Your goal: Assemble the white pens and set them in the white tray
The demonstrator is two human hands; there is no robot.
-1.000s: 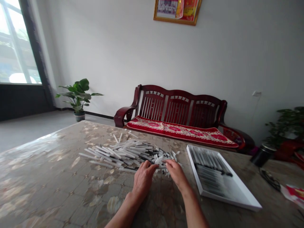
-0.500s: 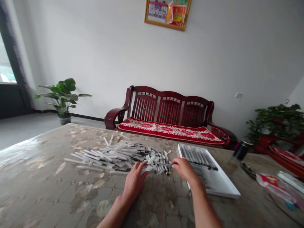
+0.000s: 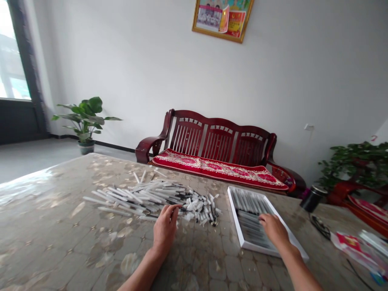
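Observation:
A heap of slim white and black pens [image 3: 142, 196] lies on the table, with shorter whitish cap-like pieces [image 3: 203, 208] bunched at its right end. At the heap's near edge is my left hand [image 3: 165, 226], thumb and fingers pinched together; what they hold, if anything, is hidden. My right hand [image 3: 275, 230] is over the white shallow tray [image 3: 292, 238], its fingertips closed on the end of a pen [image 3: 250, 217], which is slightly blurred. Inside the tray, similar pens lie side by side in two rows.
The patterned table [image 3: 100, 242] spreads around the heap. Right of the tray stand a black cylinder [image 3: 313, 198] with a cable [image 3: 319, 226] and plastic packaging [image 3: 351, 246]. Beyond the table is a red wooden bench [image 3: 209, 141]; a potted plant [image 3: 86, 121] stands left.
My right hand has moved right, from beside the cap-like pieces to over the tray, carrying a pen. My left hand has shifted slightly left and drawn back from those pieces.

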